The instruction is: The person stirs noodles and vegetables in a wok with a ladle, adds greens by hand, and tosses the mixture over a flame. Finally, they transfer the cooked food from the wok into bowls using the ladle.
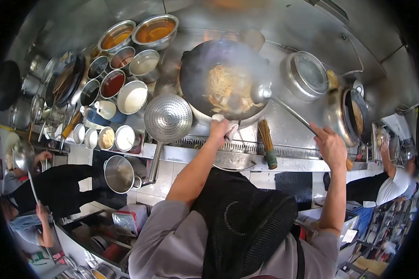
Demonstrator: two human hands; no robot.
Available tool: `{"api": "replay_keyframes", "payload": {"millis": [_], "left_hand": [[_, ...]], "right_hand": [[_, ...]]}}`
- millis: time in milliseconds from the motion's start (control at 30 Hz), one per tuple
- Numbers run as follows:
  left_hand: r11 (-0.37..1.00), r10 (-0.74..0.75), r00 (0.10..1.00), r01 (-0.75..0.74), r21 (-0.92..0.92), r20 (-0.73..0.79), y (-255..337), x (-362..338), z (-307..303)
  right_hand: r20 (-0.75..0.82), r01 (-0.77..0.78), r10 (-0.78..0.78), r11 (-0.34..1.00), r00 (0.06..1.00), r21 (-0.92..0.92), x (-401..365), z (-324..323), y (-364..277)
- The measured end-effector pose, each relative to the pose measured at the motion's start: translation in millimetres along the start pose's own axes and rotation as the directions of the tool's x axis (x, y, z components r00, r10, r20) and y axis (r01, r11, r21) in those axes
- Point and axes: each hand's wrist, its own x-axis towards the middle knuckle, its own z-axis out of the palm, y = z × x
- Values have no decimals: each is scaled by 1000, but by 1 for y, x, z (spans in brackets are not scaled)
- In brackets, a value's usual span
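A dark wok sits on the burner, steam rising over it. In it lie noodles mixed with pale pieces. My left hand grips the near edge of the wok through a folded white cloth. My right hand is closed around the long handle of a metal ladle; its bowl rests inside the wok at the right of the noodles. Left of the wok lies a perforated strainer, its handle pointing toward me. A bamboo brush stands near the counter's front edge, between my hands.
Bowls of amber liquid and several seasoning pots crowd the left counter. A lidded steel pot stands right of the wok. Below the counter is a deep pot. Other people work at far left and far right.
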Motion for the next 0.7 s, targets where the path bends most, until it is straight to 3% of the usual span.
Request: {"api": "replay_keyframes", "payload": {"millis": [67,233,300,367,433,467,500,600,700], "left_hand": [[999,12,1000,-12,29,-4,0,0,-1],[996,64,998,-64,65,6,-4,5,-3],[992,66,998,-65,112,-6,-2,1,-2],[988,88,996,-85,128,-15,-2,-2,-3],[984,119,991,-125,130,53,-1,-7,-6],[982,7,998,-19,186,65,4,-8,-9],[983,4,998,-15,183,62,5,-10,-7],[997,36,999,-36,68,4,4,-16,-6],[994,114,994,-114,-1,-1,8,-27,-19]], "right_hand": [[44,-19,20,999,999,-41,1,8,2],[86,-65,28,883,996,466,35,148,-19],[75,-72,36,825,997,560,44,158,-44],[-68,32,29,663,997,748,33,151,-65],[-88,37,47,645,995,763,13,147,-68],[-14,-44,84,646,996,762,1,142,-67],[53,-118,119,646,991,754,-9,140,-65],[83,-180,178,641,980,747,-33,182,-36],[112,-202,178,648,978,734,-41,177,-37]]}}
